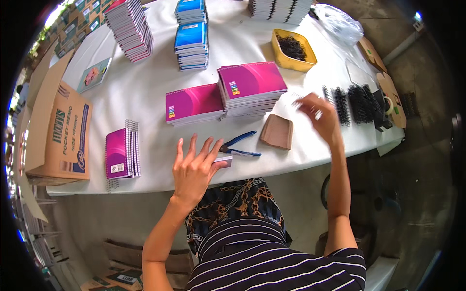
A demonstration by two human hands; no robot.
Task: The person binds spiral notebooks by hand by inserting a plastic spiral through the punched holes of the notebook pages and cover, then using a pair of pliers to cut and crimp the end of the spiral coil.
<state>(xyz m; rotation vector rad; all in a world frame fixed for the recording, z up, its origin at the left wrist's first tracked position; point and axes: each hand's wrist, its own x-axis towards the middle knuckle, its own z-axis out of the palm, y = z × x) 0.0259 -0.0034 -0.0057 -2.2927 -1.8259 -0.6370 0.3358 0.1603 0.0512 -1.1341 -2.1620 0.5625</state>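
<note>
My left hand (191, 169) is at the table's near edge with its fingers spread, and its thumb touches a small notebook (224, 160) mostly hidden behind the hand. Next to its fingertips lie cutting pliers with blue handles (240, 140). My right hand (318, 114) is raised above the table, right of a brown block (277, 132). Its fingers are bent and smeared by motion; a small pale glint shows there, and I cannot make out whether anything is held. Two stacks of magenta notebooks (252, 80) lie ahead of my hands.
Spiral-bound magenta notebooks (116, 153) stand at left beside a cardboard box (68, 126). Blue notebooks (191, 36) and a tall notebook stack (130, 29) stand farther back. A yellow tub (310, 60) holds small black coils. Black spiral coils (359, 104) and a tape roll (388, 105) lie at right.
</note>
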